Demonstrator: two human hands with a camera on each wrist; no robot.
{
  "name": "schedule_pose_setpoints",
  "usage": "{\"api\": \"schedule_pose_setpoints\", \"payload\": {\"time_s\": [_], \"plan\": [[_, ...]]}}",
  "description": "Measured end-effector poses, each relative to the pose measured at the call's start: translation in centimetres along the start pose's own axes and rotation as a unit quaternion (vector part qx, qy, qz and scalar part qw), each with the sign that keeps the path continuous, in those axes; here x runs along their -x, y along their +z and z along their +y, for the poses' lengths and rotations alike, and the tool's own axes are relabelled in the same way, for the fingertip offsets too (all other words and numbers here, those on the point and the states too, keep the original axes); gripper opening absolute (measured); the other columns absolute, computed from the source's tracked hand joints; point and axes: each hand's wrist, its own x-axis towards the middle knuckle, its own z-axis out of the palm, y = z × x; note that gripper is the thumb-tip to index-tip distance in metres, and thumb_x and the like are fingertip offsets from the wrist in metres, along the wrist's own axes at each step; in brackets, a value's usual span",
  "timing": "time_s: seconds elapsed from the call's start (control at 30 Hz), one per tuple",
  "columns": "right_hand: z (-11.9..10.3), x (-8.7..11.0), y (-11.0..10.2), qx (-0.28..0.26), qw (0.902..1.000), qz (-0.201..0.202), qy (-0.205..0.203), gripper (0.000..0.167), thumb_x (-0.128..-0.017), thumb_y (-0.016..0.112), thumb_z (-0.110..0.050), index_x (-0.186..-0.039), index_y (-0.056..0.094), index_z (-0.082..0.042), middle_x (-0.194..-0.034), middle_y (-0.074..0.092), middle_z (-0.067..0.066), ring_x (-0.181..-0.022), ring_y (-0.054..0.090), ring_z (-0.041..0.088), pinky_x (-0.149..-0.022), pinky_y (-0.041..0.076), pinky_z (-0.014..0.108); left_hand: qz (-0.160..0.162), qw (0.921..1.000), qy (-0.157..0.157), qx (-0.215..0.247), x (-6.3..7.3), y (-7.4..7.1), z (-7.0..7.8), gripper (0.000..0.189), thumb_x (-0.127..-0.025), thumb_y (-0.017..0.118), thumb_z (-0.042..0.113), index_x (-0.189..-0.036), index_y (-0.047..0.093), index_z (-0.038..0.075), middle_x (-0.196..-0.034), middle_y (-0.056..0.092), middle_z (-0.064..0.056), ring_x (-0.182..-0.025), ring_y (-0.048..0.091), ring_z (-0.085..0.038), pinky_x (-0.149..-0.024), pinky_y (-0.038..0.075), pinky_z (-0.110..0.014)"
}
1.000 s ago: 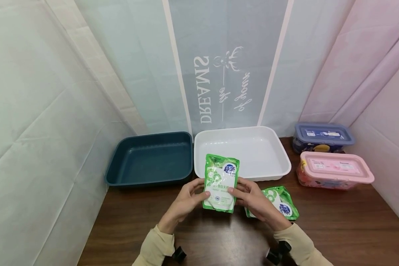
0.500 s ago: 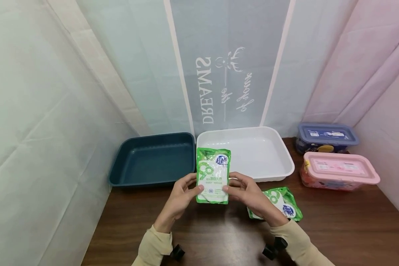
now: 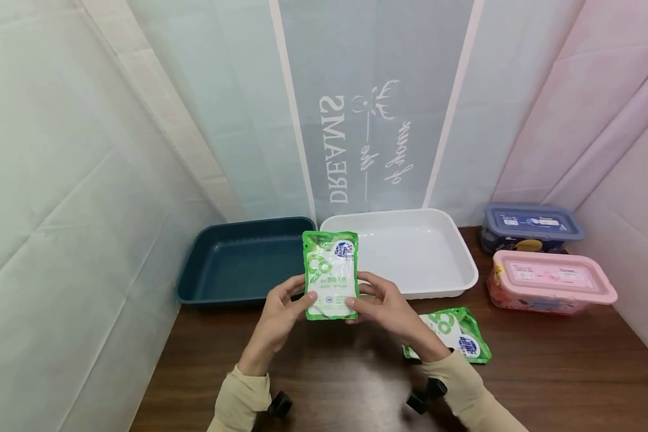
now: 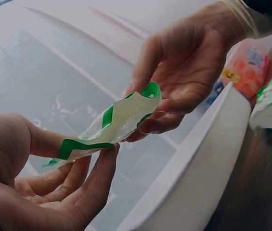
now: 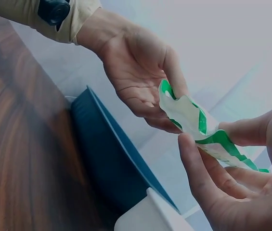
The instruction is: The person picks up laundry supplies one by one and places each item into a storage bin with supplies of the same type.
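Note:
A green and white plastic pouch [image 3: 330,276] with printed lettering is held up in front of the two trays in the head view. My left hand [image 3: 281,312] pinches its left edge, thumb on the front and fingers behind. The right hand [image 3: 386,306] pinches the opposite edge in the same way. Seen edge-on in the left wrist view, the pouch [image 4: 121,120] looks thin and bent between both thumbs and fingers. A second matching pouch [image 3: 453,333] lies on the table beside my right forearm, partly covered by it.
Behind the hands stand a dark teal tray [image 3: 248,264] and, to its right, a white tray [image 3: 410,255]. A pink-lidded tub [image 3: 553,282] and a blue-lidded tub [image 3: 531,228] sit at the far right. Fabric walls enclose the wooden table [image 3: 356,384].
Both hands have carried the pouch leftward and slightly upward, from in front of the white tray to the gap between the trays. The second pouch still lies on the table.

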Motion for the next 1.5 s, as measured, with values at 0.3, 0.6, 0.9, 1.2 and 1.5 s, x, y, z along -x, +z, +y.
{"api": "schedule_pose_setpoints", "payload": {"time_s": [0.3,0.6,0.9,1.2,1.5], "plan": [[-0.8,-1.7,1.2,0.018,0.9996,0.016,-0.016,0.057,-0.104,0.071,-0.012,-0.154,0.046,-0.003,-0.134,0.065,0.030,-0.098,0.079,0.025,-0.083,0.066,0.055,0.009,0.9997,0.018,0.014,0.1,-1.4,0.8,0.058,-0.108,0.064,0.011,-0.160,0.041,0.000,-0.158,0.045,-0.029,-0.105,0.077,-0.016,-0.086,0.066,-0.034],[-1.4,-2.8,1.9,0.009,0.9992,0.021,-0.033,0.053,-0.103,0.070,-0.006,-0.150,0.046,0.002,-0.133,0.066,0.031,-0.096,0.079,0.022,-0.080,0.067,0.051,-0.006,0.9995,0.030,-0.012,0.4,-2.7,1.3,0.067,-0.106,0.064,0.008,-0.165,0.033,0.001,-0.165,0.036,-0.029,-0.107,0.076,-0.014,-0.090,0.065,-0.033],[-1.8,-3.7,2.1,0.010,0.9988,0.029,-0.039,0.054,-0.103,0.069,-0.004,-0.152,0.047,0.000,-0.134,0.066,0.031,-0.098,0.079,0.021,-0.081,0.067,0.049,-0.006,0.9990,0.038,-0.024,0.1,-3.4,2.1,0.064,-0.107,0.062,0.006,-0.165,0.035,0.006,-0.164,0.038,-0.023,-0.111,0.074,-0.014,-0.094,0.063,-0.035],[-2.3,-4.9,2.7,0.033,0.9978,0.032,-0.049,0.057,-0.102,0.069,-0.006,-0.155,0.049,-0.004,-0.137,0.065,0.027,-0.101,0.079,0.024,-0.083,0.067,0.042,0.018,0.9985,0.048,-0.021,0.0,-4.1,2.6,0.065,-0.107,0.063,0.006,-0.166,0.034,0.005,-0.164,0.038,-0.022,-0.110,0.075,-0.014,-0.095,0.063,-0.032],[-2.4,-6.2,3.9,0.039,0.9960,0.046,-0.066,0.059,-0.101,0.071,-0.007,-0.155,0.049,-0.001,-0.136,0.065,0.029,-0.107,0.078,0.030,-0.081,0.066,0.036,0.077,0.9951,0.060,-0.013,0.3,-5.0,2.9,0.061,-0.105,0.064,0.002,-0.161,0.040,-0.002,-0.158,0.045,-0.028,-0.103,0.076,-0.013,-0.088,0.063,-0.028]]}}
